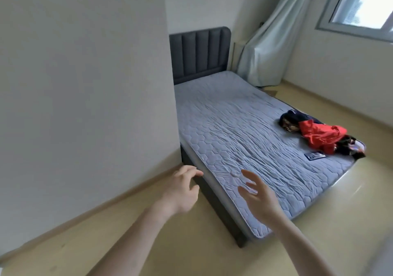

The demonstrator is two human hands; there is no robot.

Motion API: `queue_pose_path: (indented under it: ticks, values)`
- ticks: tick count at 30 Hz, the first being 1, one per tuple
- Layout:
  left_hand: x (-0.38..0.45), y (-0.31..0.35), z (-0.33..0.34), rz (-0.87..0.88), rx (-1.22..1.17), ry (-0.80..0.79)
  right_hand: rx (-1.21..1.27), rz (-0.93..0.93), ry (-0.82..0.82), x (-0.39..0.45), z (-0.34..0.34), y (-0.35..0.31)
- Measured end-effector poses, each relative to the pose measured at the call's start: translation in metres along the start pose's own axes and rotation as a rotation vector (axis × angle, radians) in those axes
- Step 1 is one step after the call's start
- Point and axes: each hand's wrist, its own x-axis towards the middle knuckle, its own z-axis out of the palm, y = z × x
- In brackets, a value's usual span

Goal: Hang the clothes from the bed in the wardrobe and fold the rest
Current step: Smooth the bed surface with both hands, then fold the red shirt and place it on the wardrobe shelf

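Crumpled red and dark clothes [321, 135] on grey quilted bed [234, 127], right of frame. Left hand [182, 190], right hand [257, 195] empty, fingers loose, bottom middle.

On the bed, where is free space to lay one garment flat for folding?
The mattress is bare from the headboard down to both hands, left hand and right hand. Only the far foot corner is crowded, by the clothes pile.

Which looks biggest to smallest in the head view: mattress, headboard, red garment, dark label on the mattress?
1. mattress
2. headboard
3. red garment
4. dark label
The headboard stands farther from the camera, so its true size against the garment is less sure.
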Motion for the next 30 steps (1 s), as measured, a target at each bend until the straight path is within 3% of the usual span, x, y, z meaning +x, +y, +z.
queue_pose_path:
  ticks: [20,30]
  values:
    - [0.297,0.226,0.179,0.235,-0.046,-0.294,-0.016,0.157,0.235,0.157,-0.3,0.134]
    - [0.427,0.318,0.247,0.303,-0.006,-0.388,-0.029,0.239,0.302,0.233,-0.413,0.208]
